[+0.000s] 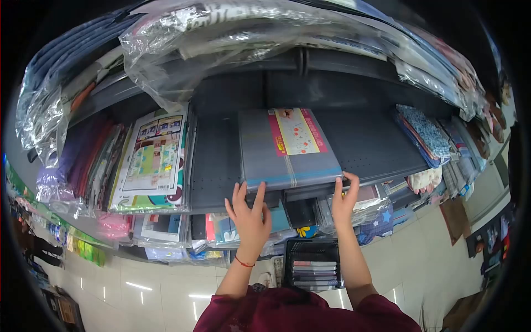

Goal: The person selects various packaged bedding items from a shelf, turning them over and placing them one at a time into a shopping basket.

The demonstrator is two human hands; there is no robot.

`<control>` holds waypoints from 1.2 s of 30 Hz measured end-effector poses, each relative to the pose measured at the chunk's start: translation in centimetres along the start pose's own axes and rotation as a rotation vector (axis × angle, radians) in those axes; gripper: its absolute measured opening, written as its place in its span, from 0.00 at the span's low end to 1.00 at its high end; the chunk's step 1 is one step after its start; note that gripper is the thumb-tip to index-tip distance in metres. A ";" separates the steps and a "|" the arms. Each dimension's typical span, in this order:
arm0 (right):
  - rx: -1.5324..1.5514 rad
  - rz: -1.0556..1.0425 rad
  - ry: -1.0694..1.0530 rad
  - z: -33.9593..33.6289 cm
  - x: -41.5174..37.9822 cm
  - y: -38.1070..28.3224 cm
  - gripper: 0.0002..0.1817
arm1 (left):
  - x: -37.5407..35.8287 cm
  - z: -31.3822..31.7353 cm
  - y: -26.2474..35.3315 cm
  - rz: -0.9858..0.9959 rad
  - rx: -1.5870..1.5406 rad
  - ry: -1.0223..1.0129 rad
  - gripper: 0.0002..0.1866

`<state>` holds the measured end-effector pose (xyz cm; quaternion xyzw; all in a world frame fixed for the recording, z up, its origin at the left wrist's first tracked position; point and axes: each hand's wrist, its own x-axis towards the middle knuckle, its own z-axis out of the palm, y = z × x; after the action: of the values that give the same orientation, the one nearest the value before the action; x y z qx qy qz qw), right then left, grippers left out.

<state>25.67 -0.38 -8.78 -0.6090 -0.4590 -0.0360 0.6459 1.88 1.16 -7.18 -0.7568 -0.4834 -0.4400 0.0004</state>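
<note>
On the dark shelf (218, 149) in front of me lies a flat stack of grey folded cloth in clear plastic (263, 149), with a pink and yellow printed label on top. My left hand (249, 218) is at its front left edge, fingers spread and fingertips against or very near the plastic. At the front right corner is my right hand (344, 202), its fingers stretched out and apart, tips touching the corner. Neither hand is wrapped round the stack, which rests on the shelf.
Left of the stack stand printed packs (152, 160) and folded textiles (91, 160). A blue patterned bundle (423, 133) sits to the right. Plastic-wrapped goods (221, 25) overhang from the shelf above. Below, a black basket (287, 265) holds several packs (314, 274) on the tiled floor.
</note>
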 end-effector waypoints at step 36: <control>0.137 1.461 -0.402 -31.1 -38.8 20.9 0.26 | -38.0 11.9 -6.2 -0.600 -0.240 -1.671 0.36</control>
<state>33.03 -40.38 -44.20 -0.7115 -0.0490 0.5409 0.4458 -0.23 -18.23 -42.45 -0.6669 -0.4542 0.2256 -0.5459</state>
